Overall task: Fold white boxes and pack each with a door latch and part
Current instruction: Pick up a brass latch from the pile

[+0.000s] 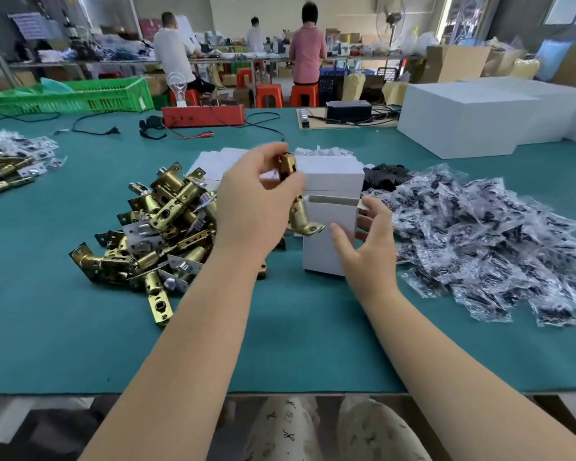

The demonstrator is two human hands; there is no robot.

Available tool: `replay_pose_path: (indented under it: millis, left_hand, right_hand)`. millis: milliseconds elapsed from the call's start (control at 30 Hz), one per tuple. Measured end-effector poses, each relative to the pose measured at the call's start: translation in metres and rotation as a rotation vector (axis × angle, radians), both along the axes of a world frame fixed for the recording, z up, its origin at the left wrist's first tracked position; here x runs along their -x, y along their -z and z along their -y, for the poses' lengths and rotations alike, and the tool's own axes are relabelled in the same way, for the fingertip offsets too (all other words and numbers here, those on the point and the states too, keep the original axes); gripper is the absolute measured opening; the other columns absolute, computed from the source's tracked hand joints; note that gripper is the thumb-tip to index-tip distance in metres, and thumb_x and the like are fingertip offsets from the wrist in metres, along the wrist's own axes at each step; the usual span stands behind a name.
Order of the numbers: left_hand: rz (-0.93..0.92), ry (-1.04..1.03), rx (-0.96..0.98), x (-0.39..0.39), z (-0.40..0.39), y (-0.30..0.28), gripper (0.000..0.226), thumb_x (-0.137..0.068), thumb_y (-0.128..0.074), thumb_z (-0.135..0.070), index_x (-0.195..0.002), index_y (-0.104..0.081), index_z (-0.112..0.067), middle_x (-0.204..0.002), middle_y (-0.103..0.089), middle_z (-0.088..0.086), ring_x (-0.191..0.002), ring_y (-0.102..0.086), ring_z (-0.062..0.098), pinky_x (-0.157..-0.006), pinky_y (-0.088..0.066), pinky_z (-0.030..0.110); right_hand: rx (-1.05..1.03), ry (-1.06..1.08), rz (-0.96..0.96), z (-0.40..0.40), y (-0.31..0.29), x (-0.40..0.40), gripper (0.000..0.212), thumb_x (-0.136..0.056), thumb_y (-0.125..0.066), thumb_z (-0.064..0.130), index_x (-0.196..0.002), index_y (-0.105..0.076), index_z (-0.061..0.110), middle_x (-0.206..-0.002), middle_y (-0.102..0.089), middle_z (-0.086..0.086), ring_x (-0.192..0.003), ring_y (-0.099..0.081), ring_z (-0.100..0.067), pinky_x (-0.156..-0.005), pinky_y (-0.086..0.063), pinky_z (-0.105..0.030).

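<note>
Green tabletop (80, 327): left hand (256, 201) pinches a half-hidden latch (295, 194); right hand (366, 241) grips the open box (326, 227).

The near strip of the green table (280, 344), between the front edge and the piles, lies bare on both sides of the forearms. To the left, a heap of brass latches (153, 227) blocks that side; to the right, a spread of bagged parts (479, 241) fills the other. Between them stands the open white box (326, 234), with a closed white box (333, 176) just behind it and flat blanks (213, 161) beyond (a crowded middle). Further back, bare cloth runs left, crossed by black cables (90, 123).
</note>
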State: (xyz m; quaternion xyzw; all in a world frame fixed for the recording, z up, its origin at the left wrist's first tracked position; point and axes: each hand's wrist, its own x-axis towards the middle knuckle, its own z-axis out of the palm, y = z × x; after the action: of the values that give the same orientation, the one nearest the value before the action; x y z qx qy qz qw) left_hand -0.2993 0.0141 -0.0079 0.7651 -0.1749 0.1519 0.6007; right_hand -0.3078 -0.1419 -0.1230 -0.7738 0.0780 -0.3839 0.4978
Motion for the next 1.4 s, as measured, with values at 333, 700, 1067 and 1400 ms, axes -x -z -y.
replay_pose_path:
  millis: [333,700,1067,1400]
  left_hand:
    - [0.195,-0.107,-0.045,-0.035,0.060,0.012,0.034,-0.088,-0.069,-0.020,-0.120,-0.060,-0.011,-0.107,-0.064,0.000,-0.094,-0.059,0.014,-0.084,-0.048,0.026]
    - [-0.051,0.090,-0.039,-0.055,0.046,0.068,0.025,-0.097,-0.055,-0.029,-0.118,-0.064,-0.019,-0.112,-0.064,-0.009,-0.110,-0.057,0.009,-0.089,-0.044,0.022]
    - [-0.151,0.191,0.205,-0.051,0.057,0.099,0.036,-0.094,-0.031,-0.050,-0.090,-0.053,-0.022,-0.078,-0.050,-0.019,-0.077,-0.047,-0.001,-0.075,-0.036,0.017]
    - [-0.045,0.191,0.233,-0.059,0.058,0.107,0.042,-0.090,-0.029,-0.061,-0.081,-0.051,-0.025,-0.068,-0.048,-0.014,-0.067,-0.046,0.012,-0.064,-0.038,0.031]
  right_hand:
    - [-0.023,-0.026,0.006,0.001,-0.001,0.004,0.054,-0.080,-0.073,0.022,-0.123,-0.041,0.030,-0.111,-0.051,0.018,-0.099,-0.053,0.002,-0.079,-0.038,0.000]
    - [-0.164,-0.146,0.044,0.004,-0.007,0.005,0.036,-0.078,-0.058,0.020,-0.105,-0.044,0.038,-0.108,-0.058,0.010,-0.099,-0.061,-0.010,-0.087,-0.050,-0.029]
    - [-0.219,0.181,-0.072,0.074,-0.046,-0.039,0.013,-0.091,-0.048,0.010,-0.096,-0.058,0.018,-0.085,-0.058,0.004,-0.064,-0.050,-0.002,-0.058,-0.040,-0.019]
    - [0.395,0.017,-0.536,0.131,-0.053,-0.138,0.038,-0.095,-0.055,0.017,-0.133,-0.053,0.016,-0.130,-0.059,-0.004,-0.118,-0.055,-0.021,-0.102,-0.040,-0.034]
